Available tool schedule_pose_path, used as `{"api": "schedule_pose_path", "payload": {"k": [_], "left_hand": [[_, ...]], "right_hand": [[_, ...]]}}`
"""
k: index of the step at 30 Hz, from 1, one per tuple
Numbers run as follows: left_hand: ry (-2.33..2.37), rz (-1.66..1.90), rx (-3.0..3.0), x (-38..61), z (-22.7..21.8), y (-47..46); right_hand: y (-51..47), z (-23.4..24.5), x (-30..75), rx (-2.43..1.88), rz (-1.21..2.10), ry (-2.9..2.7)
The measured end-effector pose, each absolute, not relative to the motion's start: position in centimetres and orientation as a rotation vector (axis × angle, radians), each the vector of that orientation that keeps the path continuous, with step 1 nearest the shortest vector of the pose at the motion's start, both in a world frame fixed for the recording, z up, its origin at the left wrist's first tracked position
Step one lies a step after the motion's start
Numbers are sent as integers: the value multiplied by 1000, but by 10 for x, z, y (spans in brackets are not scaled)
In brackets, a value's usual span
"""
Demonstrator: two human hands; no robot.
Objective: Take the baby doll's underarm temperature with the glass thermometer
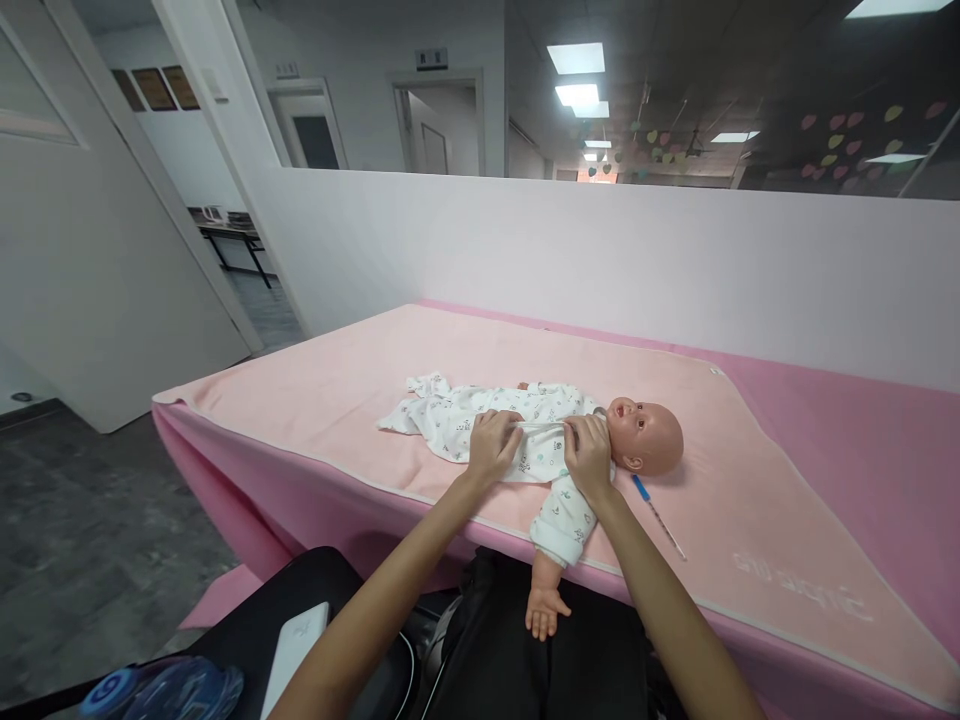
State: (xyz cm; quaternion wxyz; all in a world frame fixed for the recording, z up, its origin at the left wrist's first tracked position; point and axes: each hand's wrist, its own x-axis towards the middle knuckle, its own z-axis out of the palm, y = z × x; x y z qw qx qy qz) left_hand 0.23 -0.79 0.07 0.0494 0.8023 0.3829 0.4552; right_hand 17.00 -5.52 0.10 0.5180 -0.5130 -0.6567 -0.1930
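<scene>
A baby doll (651, 438) lies on its back on the pink table cover, its head to the right. It wears a white patterned baby outfit (450, 425). At the doll's belly, my left hand (495, 443) pinches the outfit's front edge. Closer to the neck, my right hand (589, 450) is closed on the same edge, and a strip of fabric runs taut between both hands. One doll arm (546, 600) hangs over the table's near edge. Beside the head lies a thin thermometer-like stick (660, 518) with a blue end.
A peach blanket (322, 400) covers the pink-draped table, with a white wall (562, 250) and window behind. Below the near edge are a black chair (330, 580), a white flat object (296, 640) and a blue-capped bottle (180, 690). A door (97, 230) stands at left.
</scene>
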Motion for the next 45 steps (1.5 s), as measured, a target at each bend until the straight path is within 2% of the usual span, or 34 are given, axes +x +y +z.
{"api": "schedule_pose_path", "payload": {"k": [24,33,36,38,41,45], "left_hand": [[1402,1503,2373,8,1,-9],[1574,1749,2161,2,-1,-5],[1473,1863,2199,4,10,-6],[1261,1782,2347,10,22,-5],[971,1408,2523,24,40,2],[848,944,2415,39,49,15]], "right_hand": [[-57,1,172,-1196,-546,-1600],[-55,1,176,-1235,-566,-1629],[-56,1,177,-1260,-602,-1633],[-61,2,178,-1261,-636,-1653],[-80,4,183,-1233,-662,-1674],[-120,1,197,-1245,-664,-1633]]}}
